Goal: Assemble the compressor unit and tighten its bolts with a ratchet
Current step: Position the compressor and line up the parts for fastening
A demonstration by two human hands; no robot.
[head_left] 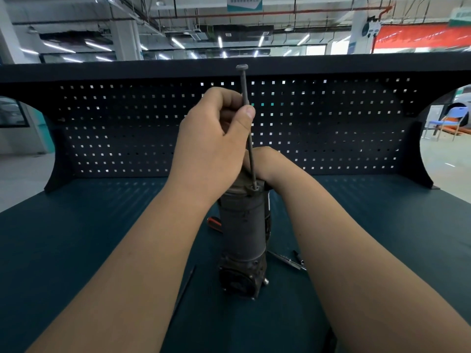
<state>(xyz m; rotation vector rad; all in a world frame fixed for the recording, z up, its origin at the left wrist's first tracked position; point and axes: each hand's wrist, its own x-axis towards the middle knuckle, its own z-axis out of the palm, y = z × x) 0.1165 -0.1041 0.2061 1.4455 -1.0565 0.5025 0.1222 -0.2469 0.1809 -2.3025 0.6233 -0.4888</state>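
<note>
Compressor unit (242, 225) stands upright on counter (89, 225), right under both grips. My L grip (216, 138) pinches long bolt (251, 156) w/ thumb & fingers, bolt tip in a hole on unit's top. R grip (270, 164) rests on unit's top, fingers hidden; can't tell if curled.

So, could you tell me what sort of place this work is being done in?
Most likely a factory workshop or training hall: a workbench with a perforated back panel, exposed ceiling pipes and strip lights overhead, and the left hand holding a long bolt in a compressor unit.
</note>
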